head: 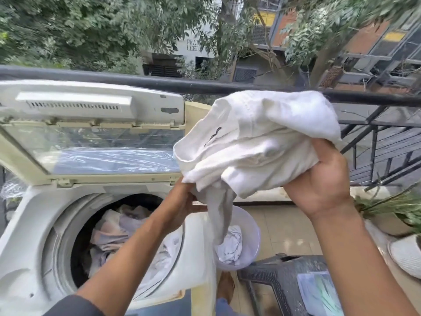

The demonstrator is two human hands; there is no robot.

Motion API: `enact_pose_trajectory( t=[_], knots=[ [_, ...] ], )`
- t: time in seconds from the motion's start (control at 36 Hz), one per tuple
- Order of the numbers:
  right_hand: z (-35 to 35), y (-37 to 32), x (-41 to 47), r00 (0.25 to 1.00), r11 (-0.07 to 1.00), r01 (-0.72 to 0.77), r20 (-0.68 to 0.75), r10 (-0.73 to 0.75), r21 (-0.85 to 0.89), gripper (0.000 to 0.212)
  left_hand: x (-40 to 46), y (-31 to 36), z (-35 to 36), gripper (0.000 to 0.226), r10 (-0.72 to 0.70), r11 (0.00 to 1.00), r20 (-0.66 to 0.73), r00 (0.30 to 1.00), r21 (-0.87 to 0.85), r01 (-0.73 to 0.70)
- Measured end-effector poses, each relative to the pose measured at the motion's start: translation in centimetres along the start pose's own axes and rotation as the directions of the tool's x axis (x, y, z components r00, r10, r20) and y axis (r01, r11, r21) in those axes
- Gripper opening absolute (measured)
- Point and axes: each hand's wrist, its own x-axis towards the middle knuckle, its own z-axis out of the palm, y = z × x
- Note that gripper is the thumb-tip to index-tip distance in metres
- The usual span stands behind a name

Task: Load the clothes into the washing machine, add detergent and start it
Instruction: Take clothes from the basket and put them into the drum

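A bunched white garment with a small dark mark hangs in the air to the right of the washing machine. My right hand grips its right side from below. My left hand holds its lower left edge, above the machine's right rim. The machine's lid stands raised, and its round drum opening holds several pale clothes. A pale plastic tub with one white cloth in it sits on the floor right of the machine.
A dark railing runs behind the machine, with trees and buildings beyond. A dark plastic stool with a packet on it stands at the lower right. Potted plants line the right edge. My bare foot is on the tiled floor.
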Motion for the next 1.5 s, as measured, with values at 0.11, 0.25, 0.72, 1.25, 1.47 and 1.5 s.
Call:
enact_pose_trajectory(
  t=[0.11, 0.25, 0.72, 1.25, 1.47, 1.5],
  knots=[
    [-0.6, 2.1, -0.7, 1.0, 0.993, -0.017, -0.003, 0.017, -0.121, 0.047, -1.7, 1.1, -2.4, 0.048, 0.04, 0.947, -0.069, 0.997, -0.315, -0.06],
    [-0.4, 6.8, -1.8, 0.988, 0.946, -0.147, -0.09, 0.126, -0.289, 0.04, -4.0, 3.2, -4.8, 0.061, 0.105, 0.814, -0.124, 0.987, -0.559, -0.157],
    [8.5, 19.7, -2.8, 0.786, 0.778, -0.611, 0.225, 0.576, 0.146, 0.067, -9.4, 0.2, -15.3, 0.047, -0.027, 0.888, -0.156, 0.987, -0.458, -0.048],
    [9.5, 38.5, -2.6, 0.632, 0.523, -0.768, -0.298, 0.716, -0.37, 0.09, -10.0, -10.9, -28.9, 0.044, -0.595, 0.77, -0.448, 0.668, -0.558, 0.311],
    [9.8, 40.7, -0.2, 0.65, 0.597, -0.76, -0.304, 0.697, -0.257, 0.073, -6.9, -11.5, -28.9, 0.038, -0.528, 0.811, -0.509, 0.68, -0.54, 0.226],
    [9.7, 40.8, 0.5, 0.647, 0.611, -0.761, -0.342, 0.682, -0.22, 0.067, -6.2, -11.3, -29.2, 0.038, -0.485, 0.828, -0.503, 0.715, -0.527, 0.19]
  ],
)
